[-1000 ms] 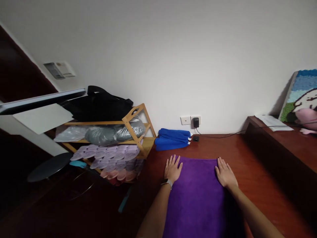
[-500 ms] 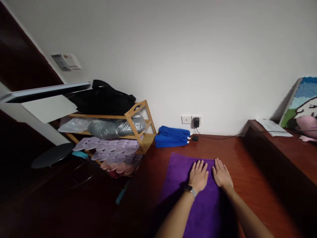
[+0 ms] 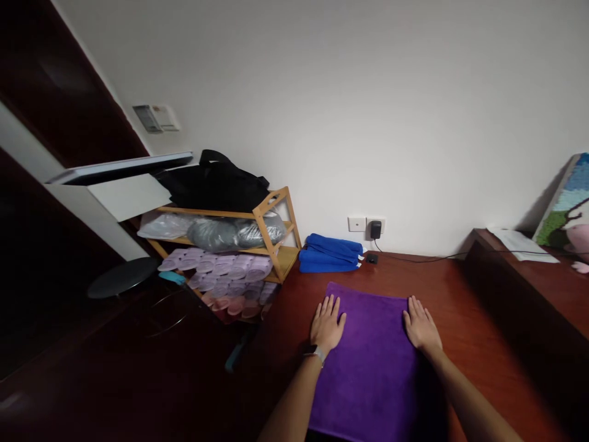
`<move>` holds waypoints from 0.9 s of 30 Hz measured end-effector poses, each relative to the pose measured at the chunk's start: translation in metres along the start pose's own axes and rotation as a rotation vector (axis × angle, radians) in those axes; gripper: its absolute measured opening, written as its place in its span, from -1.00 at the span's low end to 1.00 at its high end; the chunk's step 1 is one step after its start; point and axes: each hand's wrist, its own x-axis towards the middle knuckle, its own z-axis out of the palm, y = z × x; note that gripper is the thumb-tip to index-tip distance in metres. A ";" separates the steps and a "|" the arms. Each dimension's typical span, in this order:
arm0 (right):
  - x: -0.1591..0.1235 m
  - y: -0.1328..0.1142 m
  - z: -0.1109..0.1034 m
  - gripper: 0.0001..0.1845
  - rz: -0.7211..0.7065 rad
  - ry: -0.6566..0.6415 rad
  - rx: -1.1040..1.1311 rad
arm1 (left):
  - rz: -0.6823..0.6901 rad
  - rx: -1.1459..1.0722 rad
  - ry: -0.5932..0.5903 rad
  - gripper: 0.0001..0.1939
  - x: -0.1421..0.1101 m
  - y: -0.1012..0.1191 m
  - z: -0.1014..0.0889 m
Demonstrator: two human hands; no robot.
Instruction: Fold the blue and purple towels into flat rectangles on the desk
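Observation:
A purple cloth (image 3: 368, 356) lies spread flat on the reddish-brown wooden table (image 3: 437, 279). My left hand (image 3: 327, 324) rests palm down on the cloth's left edge, fingers stretched out, a watch (image 3: 315, 352) on its wrist. On the opposite edge, near the far right corner, my right hand (image 3: 422, 325) also lies flat with its fingers extended. Neither hand grasps anything. Beyond the cloth, against the wall, sits a stack of folded blue cloths (image 3: 331, 253) with small white tags.
Left of the table stands a wooden rack (image 3: 276, 245) with several slippers (image 3: 230, 270), bagged items and a black bag (image 3: 221, 184). A black adapter (image 3: 375, 229) is plugged into the wall, its cable running right. A raised ledge (image 3: 515, 276) bounds the right side, holding papers (image 3: 522, 244).
My left hand has slid from the middle of the purple cloth to its left edge. My right hand stays at the right edge. The camera view has turned slightly left.

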 end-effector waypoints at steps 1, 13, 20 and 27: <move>-0.001 -0.001 -0.002 -0.21 0.005 -0.003 0.009 | -0.001 -0.001 0.007 -0.36 0.000 0.002 0.001; -0.079 -0.006 0.005 -0.20 0.015 -0.003 -0.045 | 0.002 -0.037 0.003 -0.36 0.001 0.003 0.000; -0.085 -0.011 0.002 -0.23 0.025 -0.042 -0.076 | -0.019 -0.051 -0.046 -0.39 0.010 0.009 -0.025; -0.086 -0.013 -0.004 -0.24 0.019 -0.051 -0.051 | 0.104 -0.176 0.158 -0.46 -0.022 0.126 -0.016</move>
